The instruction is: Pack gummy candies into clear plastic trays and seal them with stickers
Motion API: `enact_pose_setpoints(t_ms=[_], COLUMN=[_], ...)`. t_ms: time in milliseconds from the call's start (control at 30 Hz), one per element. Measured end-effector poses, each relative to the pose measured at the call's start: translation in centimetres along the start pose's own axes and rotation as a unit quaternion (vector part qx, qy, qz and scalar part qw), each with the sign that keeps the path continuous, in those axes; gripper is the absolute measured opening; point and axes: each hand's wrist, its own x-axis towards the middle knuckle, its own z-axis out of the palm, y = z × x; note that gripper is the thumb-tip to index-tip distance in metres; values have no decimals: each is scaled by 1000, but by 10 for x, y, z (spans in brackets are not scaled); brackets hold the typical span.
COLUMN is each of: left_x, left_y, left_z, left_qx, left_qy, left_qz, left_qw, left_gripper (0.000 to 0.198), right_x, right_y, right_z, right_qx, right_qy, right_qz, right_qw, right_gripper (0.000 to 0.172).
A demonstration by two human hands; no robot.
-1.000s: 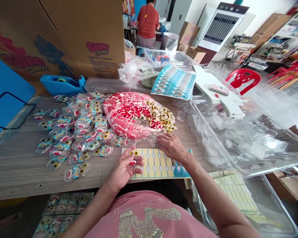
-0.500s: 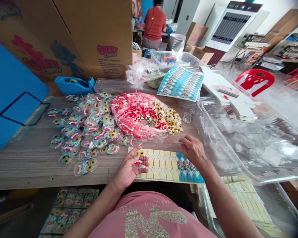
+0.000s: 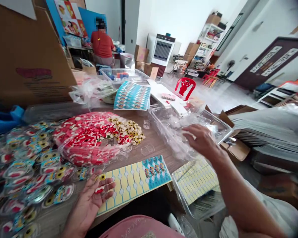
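Observation:
My left hand [image 3: 93,195] is palm up with fingers curled round a small clear plastic case [image 3: 102,185]. Gummy candies show in it: yellow-and-black eyes and red-and-white lips. Below those fingers lies a sticker sheet [image 3: 124,180], part bare yellow backing, part blue printed labels. My right hand [image 3: 201,140] is over the clear plastic bin [image 3: 161,132] of empty clear shells, fingers stretched out and apart. I see nothing held in it. A clear shell [image 3: 147,149] lies on the table between the bin and the candies.
A bag of red-and-white candies [image 3: 81,138] with loose eye candies [image 3: 129,130] sits mid-table. Filled cases [image 3: 39,165] pile up at left. Behind are blue label sheets [image 3: 132,96] and a carton [image 3: 27,59]. A person in red [image 3: 103,48] sits farther back.
The view has swung right. My right hand has moved from above the sticker sheet to over the bin, its fingers now spread. My left hand still holds the case.

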Motion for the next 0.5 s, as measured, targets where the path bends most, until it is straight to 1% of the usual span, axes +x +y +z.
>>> enact_pose_setpoints(t_ms=[33,67,100,133,200,267,367,400,500], left_x=[0,-1,-1,-1,-2,-2,-4,-5,-8], left_y=[-1,-2,-4,-5,-7,-7,-5,-4,-3], left_z=[0,0,0,0,1,3,7,8,9], left_qx=[1,0,-2,-5,-8,-6,-4,-4,-8], left_qy=[2,6,10,14,19,24,39,44,53], left_qz=[1,3,6,9,13,9,-4,-3,2], left_qw=[1000,1000,1000,1000,1000,1000,999,999,999], left_gripper=[63,66,69,71,78,84,89,90,91], right_x=[9,18,27,36,51,62,74,77,85], right_y=[26,51,72,90,112,119,117,114,107], right_z=[-3,-2,1,7,23,43,74,84,108], right_qx=[-20,-38,-54,-56,-55,-49,-41,-39,-39], right_qy=[-40,-105,-181,-214,-255,-270,-295,-304,-333], right_qz=[48,92,132,141,144,131,115,111,111], right_qw=[998,990,973,965,955,953,948,945,936], right_gripper=[26,29,32,32,34,42,55,54,40])
